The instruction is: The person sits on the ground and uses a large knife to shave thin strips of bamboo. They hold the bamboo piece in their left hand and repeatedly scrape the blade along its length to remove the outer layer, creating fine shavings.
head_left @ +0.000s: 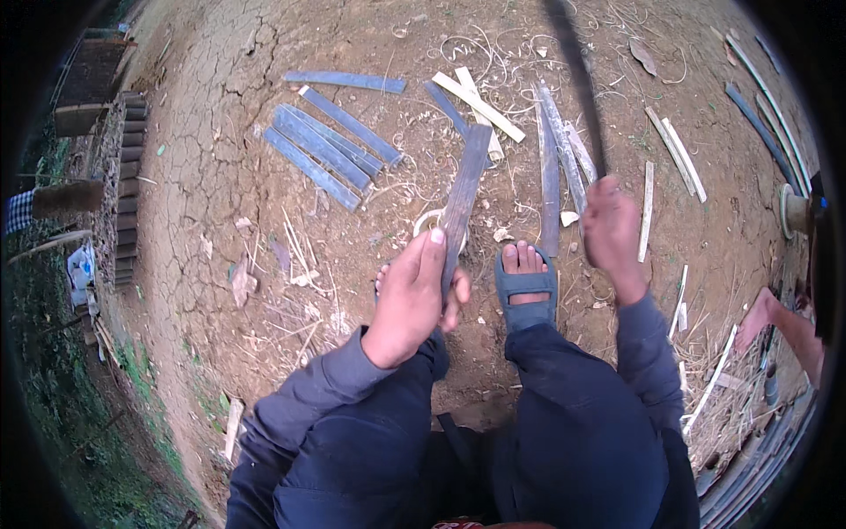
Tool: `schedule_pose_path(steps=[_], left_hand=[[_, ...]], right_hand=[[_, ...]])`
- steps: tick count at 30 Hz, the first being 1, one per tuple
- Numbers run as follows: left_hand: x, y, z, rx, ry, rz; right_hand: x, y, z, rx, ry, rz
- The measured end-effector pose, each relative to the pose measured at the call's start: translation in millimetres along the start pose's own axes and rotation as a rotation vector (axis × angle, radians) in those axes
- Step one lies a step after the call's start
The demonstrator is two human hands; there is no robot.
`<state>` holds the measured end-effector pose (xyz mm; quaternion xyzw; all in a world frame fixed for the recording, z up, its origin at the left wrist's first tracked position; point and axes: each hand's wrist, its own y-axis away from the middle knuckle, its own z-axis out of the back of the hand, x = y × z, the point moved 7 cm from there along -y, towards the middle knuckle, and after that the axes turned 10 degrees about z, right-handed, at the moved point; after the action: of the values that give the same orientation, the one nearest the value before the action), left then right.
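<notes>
My left hand [408, 298] is closed around the lower end of a dark, flat bamboo strip [465, 181], thumb pressed on its face. The strip points up and slightly right, away from me. In my right hand [610, 225] is a long, dark-bladed knife [582, 84], gripped in a fist; its handle is mostly hidden by my fingers. The blade rises to the top edge of the view, apart from the strip. Left of the held strip lie several grey-blue bamboo strips [328, 145]. Pale split bamboo pieces [478, 106] lie just beyond it.
Curled shavings [476, 48] and thin splinters litter the cracked dirt ground [203, 106]. More bamboo strips [551, 167] lie beyond my sandalled foot [526, 286]. Another person's bare foot [755, 322] is at the right. Long poles [762, 467] lie at the lower right.
</notes>
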<state>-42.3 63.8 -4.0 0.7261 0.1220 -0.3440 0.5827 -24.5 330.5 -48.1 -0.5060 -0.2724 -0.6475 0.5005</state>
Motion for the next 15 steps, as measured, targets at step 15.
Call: schedule_pose_path(steps=[15], left_hand=[[-2.6,17.3,-25.3,-0.025,-0.09,0.007]], right_hand=[[89.1,30.7,-76.1,0.301,0.145,0.62]])
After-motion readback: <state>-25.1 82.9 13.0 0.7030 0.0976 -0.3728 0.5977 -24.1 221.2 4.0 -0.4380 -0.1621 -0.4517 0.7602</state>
